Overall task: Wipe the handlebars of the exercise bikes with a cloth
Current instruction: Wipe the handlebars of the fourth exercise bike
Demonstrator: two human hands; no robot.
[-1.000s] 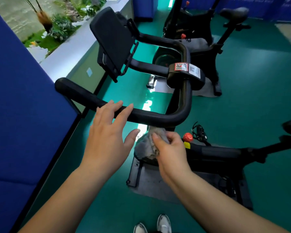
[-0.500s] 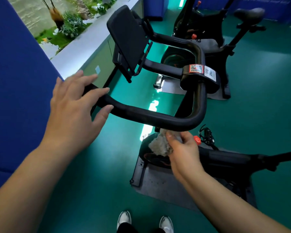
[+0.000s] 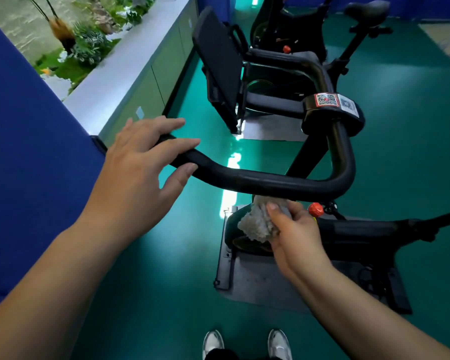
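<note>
The near exercise bike's black handlebar (image 3: 265,181) loops from the left across the middle and bends up at the right to a clamp with QR stickers (image 3: 333,102). My left hand (image 3: 143,165) lies over the bar's left end, fingers straight on top and thumb under it, not wrapped round. My right hand (image 3: 294,229) grips a crumpled grey cloth (image 3: 257,222) and holds it up against the underside of the bar near the right bend. A black tablet holder (image 3: 218,71) stands behind the bar.
A second exercise bike (image 3: 322,35) stands farther back. A blue panel (image 3: 24,141) closes off the left, beside a grey ledge (image 3: 130,63) with plants. A red knob (image 3: 315,209) sits on the near bike's frame. The floor is green, with my shoes (image 3: 244,344) below.
My left hand slid along the bar toward its left end, then came down onto it. My right hand kept the cloth under the bar near the bend.
</note>
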